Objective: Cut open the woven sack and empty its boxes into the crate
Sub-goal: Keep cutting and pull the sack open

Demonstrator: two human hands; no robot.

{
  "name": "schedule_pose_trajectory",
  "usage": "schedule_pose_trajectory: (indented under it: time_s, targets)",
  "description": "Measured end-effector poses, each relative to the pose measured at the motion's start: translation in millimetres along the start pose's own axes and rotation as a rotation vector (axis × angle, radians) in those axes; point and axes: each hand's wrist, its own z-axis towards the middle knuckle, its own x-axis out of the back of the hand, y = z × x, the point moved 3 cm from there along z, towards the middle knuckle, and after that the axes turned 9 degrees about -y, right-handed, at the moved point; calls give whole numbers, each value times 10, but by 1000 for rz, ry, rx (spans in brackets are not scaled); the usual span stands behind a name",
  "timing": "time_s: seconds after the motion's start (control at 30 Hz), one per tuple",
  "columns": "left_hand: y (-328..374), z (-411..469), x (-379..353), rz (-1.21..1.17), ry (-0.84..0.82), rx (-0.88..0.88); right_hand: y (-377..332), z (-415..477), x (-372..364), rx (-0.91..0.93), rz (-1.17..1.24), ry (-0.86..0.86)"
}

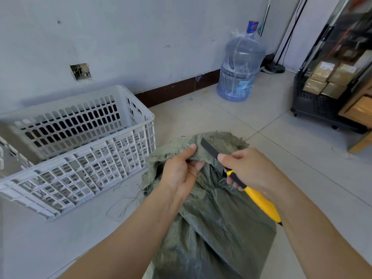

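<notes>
The woven sack (213, 218) stands on the floor (281, 121) just right of the crate (141, 125), mouth bunched. Hazard: the knife (259, 200) blade lies near the thumb of the left grip (181, 172); a slip through the weave can cut it. Left grip: pinched tight on the mouth edge. Right grip (247, 168): curled around the knife.

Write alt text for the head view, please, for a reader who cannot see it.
A left hand pinches the frayed top edge of a green sack while the right hand holds a yellow knife, its dark blade at that edge. A white crate stands on the tiled floor to the left.
</notes>
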Motion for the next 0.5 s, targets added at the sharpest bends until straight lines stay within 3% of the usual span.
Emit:
schedule_pose_trajectory:
  time_s: [0.5]
  targets:
    - [-41,21,-31,11,-6,-63,45,-12,-87,-68,-49,11]
